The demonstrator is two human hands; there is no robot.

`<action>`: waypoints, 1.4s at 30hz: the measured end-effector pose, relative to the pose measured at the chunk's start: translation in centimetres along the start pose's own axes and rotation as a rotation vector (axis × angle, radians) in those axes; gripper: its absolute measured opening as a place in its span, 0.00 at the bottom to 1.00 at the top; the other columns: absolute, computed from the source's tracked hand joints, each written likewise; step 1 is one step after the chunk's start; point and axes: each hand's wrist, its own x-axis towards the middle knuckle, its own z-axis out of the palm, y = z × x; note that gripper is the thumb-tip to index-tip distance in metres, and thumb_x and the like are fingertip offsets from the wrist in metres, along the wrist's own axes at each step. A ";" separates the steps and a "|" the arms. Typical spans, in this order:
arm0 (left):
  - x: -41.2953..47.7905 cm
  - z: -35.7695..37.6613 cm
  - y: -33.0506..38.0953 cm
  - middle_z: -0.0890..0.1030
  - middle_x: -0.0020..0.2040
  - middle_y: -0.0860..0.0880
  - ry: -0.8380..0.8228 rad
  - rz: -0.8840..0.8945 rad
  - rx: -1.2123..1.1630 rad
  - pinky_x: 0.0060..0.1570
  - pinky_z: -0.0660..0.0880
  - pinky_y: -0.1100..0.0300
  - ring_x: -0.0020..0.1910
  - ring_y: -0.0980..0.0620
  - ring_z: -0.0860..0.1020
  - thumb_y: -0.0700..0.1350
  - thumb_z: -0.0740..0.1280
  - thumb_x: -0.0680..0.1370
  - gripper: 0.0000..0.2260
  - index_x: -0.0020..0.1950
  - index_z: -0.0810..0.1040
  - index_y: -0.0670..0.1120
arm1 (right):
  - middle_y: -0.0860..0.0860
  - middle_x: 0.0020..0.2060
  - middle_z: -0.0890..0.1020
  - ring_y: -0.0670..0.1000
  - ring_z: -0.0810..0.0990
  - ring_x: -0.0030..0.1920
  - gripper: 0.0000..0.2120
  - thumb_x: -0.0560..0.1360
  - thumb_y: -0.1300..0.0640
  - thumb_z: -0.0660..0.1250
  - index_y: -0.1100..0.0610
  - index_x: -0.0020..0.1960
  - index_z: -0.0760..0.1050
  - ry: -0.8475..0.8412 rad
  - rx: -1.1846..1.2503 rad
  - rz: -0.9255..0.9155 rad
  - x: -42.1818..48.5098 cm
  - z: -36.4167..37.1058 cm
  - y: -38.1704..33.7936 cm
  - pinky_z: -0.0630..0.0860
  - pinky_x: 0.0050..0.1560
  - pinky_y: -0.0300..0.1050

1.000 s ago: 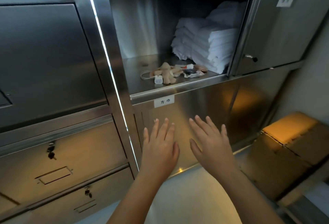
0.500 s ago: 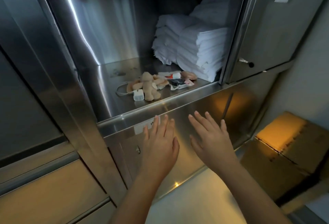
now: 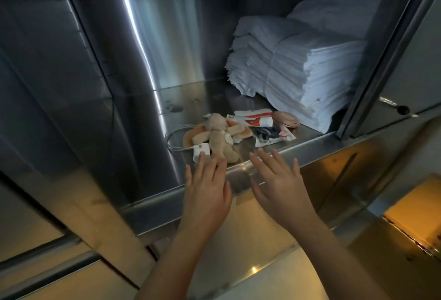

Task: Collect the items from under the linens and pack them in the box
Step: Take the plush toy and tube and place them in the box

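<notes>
On the shelf (image 3: 191,99), toy (image 3: 218,135) and charger (image 3: 201,150) beside linens (image 3: 298,68), left hand (image 3: 206,190), right hand (image 3: 279,185) at edge, grips wide

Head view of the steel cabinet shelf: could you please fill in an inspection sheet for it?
Surface: stainless steel shelf, smudged.
Job's things: beige plush toy, white charger block, red-and-white tube, round tan compact, printed plastic packet, loose beside stacked white linens; brown cardboard box lower right.
Clutter: nothing seen.
Grippers: left hand, right hand open, empty, at shelf edge.
Cables: white cable looped behind charger.
Surroundings: steel cabinet door, right.
</notes>
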 end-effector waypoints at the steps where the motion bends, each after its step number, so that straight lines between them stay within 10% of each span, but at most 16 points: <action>1: 0.5 0.3 -0.3 0.54 0.77 0.50 0.005 -0.011 0.002 0.66 0.33 0.52 0.75 0.49 0.45 0.48 0.56 0.79 0.24 0.75 0.56 0.49 | 0.50 0.74 0.60 0.53 0.53 0.75 0.26 0.78 0.50 0.60 0.50 0.74 0.58 -0.012 0.005 -0.020 0.8 0.5 0.3 0.45 0.71 0.60; 7: 3.4 1.2 -0.7 0.74 0.66 0.40 0.034 -0.063 0.097 0.64 0.55 0.37 0.67 0.38 0.68 0.40 0.71 0.71 0.23 0.65 0.73 0.39 | 0.55 0.70 0.69 0.58 0.61 0.72 0.26 0.73 0.54 0.68 0.55 0.70 0.67 -0.021 0.103 -0.149 6.3 2.2 1.8 0.53 0.68 0.67; 19: 6.5 1.8 -2.5 0.70 0.69 0.41 0.051 -0.174 0.174 0.65 0.56 0.36 0.70 0.40 0.64 0.41 0.68 0.72 0.24 0.68 0.71 0.41 | 0.53 0.75 0.57 0.54 0.52 0.75 0.31 0.76 0.46 0.61 0.51 0.75 0.55 -0.125 0.119 -0.299 13.4 6.5 0.8 0.50 0.70 0.59; 30: 6.1 2.0 -3.0 0.76 0.63 0.39 0.101 -0.170 0.209 0.57 0.65 0.31 0.64 0.36 0.71 0.38 0.69 0.70 0.21 0.63 0.75 0.38 | 0.59 0.74 0.56 0.62 0.52 0.73 0.24 0.75 0.51 0.62 0.53 0.70 0.67 -0.120 0.179 -0.274 13.8 8.2 -0.9 0.60 0.68 0.60; 42: 5.7 1.4 -2.5 0.77 0.62 0.40 0.144 -0.164 0.210 0.57 0.66 0.33 0.64 0.37 0.72 0.42 0.62 0.71 0.19 0.61 0.77 0.39 | 0.66 0.60 0.74 0.70 0.72 0.57 0.15 0.67 0.68 0.69 0.65 0.54 0.78 0.068 0.318 -0.264 13.5 8.4 -1.4 0.71 0.60 0.61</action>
